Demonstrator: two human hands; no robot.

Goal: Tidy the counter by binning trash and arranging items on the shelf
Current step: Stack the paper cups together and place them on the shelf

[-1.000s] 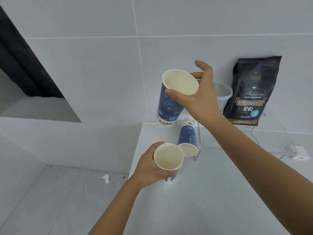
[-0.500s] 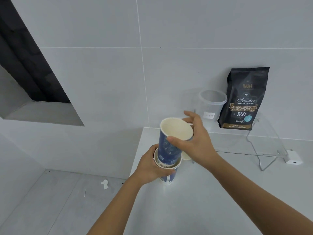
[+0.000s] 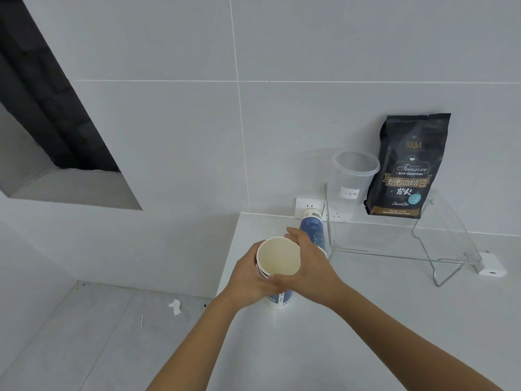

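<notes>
Left of the clear acrylic shelf [image 3: 400,235], both hands are holding two nested paper cups [image 3: 277,262] on the counter [image 3: 366,320]: left hand [image 3: 248,277] is gripping the lower cup, right hand [image 3: 307,268] is clasping the upper rim. I judge the stacking step is almost finishing; next, a third paper cup [image 3: 311,228], lying just behind the stack, is waiting for one freed hand.

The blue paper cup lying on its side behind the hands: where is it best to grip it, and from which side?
Grip the blue paper cup around its middle wall, coming from above and the left. It lies with its base toward the wall, and the clear acrylic shelf stands close on its right, which likely blocks that side.
</notes>
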